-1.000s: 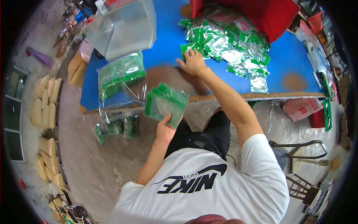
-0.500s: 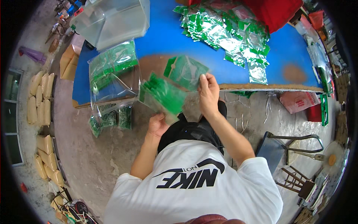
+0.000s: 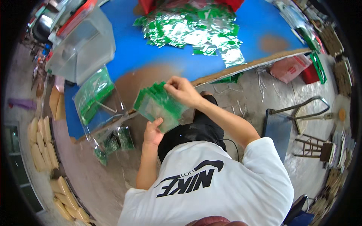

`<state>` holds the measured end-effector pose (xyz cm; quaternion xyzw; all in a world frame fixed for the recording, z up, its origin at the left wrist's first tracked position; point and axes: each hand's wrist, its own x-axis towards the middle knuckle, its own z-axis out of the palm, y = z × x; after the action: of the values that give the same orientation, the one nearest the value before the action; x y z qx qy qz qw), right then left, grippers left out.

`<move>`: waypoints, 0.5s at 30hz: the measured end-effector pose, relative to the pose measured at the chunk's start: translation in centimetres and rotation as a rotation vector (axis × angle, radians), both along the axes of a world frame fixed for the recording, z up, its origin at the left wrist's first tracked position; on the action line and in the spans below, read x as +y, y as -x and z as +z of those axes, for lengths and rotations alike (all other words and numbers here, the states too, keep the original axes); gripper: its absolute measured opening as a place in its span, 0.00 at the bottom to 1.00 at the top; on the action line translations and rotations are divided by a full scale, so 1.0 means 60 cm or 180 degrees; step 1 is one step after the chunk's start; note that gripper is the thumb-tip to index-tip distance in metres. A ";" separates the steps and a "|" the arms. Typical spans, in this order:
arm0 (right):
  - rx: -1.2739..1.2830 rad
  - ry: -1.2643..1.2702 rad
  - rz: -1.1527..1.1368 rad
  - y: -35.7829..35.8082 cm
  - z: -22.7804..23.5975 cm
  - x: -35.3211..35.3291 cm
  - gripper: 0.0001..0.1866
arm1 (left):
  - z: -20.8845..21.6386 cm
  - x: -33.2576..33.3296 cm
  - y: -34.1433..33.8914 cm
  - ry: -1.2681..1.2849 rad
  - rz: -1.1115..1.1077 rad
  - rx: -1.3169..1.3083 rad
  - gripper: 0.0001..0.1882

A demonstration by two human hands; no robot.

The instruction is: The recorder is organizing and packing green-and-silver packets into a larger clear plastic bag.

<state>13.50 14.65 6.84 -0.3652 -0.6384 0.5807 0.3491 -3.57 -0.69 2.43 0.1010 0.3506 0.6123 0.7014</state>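
A fanned stack of green and clear plastic packets [image 3: 156,103] is in front of me, just off the table's near edge. My left hand [image 3: 154,132] grips the stack at its lower end, thumb on top. At the upper right of the stack, the fingertips of my right hand [image 3: 180,90] are pinched together on the green edge of a packet. To the left on the table lies a clear plastic bag [image 3: 113,98] with green packets [image 3: 96,96] inside. A large heap of shiny green and silver packets [image 3: 192,30] covers the far part of the table.
The blue table [image 3: 132,56] has worn brown patches. A translucent plastic bin [image 3: 85,49] stands at its left end. Filled green bags [image 3: 120,139] are on the floor below. A blue trolley [image 3: 277,128] and a stool [image 3: 316,148] stand at right; tan sacks [image 3: 41,143] lie at left.
The single packet that my right hand held apart now lies with the fanned stack. My right hand has moved left to the stack's top edge. The whole view has turned.
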 end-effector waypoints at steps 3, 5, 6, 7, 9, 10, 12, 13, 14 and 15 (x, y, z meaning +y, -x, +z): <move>-0.0553 -0.0101 -0.0439 -0.036 0.010 0.039 0.20 | -0.013 -0.003 -0.011 0.0255 0.0072 -0.0296 0.27; -0.1574 -0.1320 -0.1841 -0.110 0.018 0.111 0.23 | -0.034 -0.008 0.002 0.0291 0.0002 -0.0477 0.29; -0.1914 -0.2190 -0.2601 -0.154 0.005 0.139 0.28 | -0.051 -0.009 0.011 0.0258 -0.0083 -0.0752 0.28; -0.3169 -0.1622 -0.2668 -0.183 0.024 0.141 0.35 | -0.060 -0.009 0.018 0.0211 -0.0120 -0.1029 0.27; -0.3940 -0.1413 -0.2598 -0.219 -0.019 0.135 0.36 | -0.046 0.002 0.005 0.0153 -0.0201 -0.1167 0.27; -0.4088 -0.1741 -0.2409 -0.217 -0.048 0.114 0.35 | -0.040 0.009 -0.004 0.0101 -0.0266 -0.1297 0.28; -0.3921 -0.2212 -0.1838 -0.182 -0.052 0.055 0.29 | -0.059 0.017 -0.009 0.0076 -0.0160 -0.1288 0.28; -0.3631 -0.2315 -0.1517 -0.147 -0.037 0.026 0.25 | -0.067 0.023 -0.015 0.0066 -0.0103 -0.1284 0.28; -0.2906 -0.2398 -0.1013 -0.129 -0.037 0.006 0.23 | -0.066 0.029 -0.023 0.0080 -0.0108 -0.1281 0.28; -0.2158 -0.2441 -0.0525 -0.112 -0.037 -0.009 0.22 | -0.064 0.036 -0.029 0.0110 0.0037 -0.0946 0.29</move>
<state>20.21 14.12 4.61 -0.4278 -0.8516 0.1245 0.2760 -1.81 1.50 -1.38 -0.0049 0.2540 0.6184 0.7437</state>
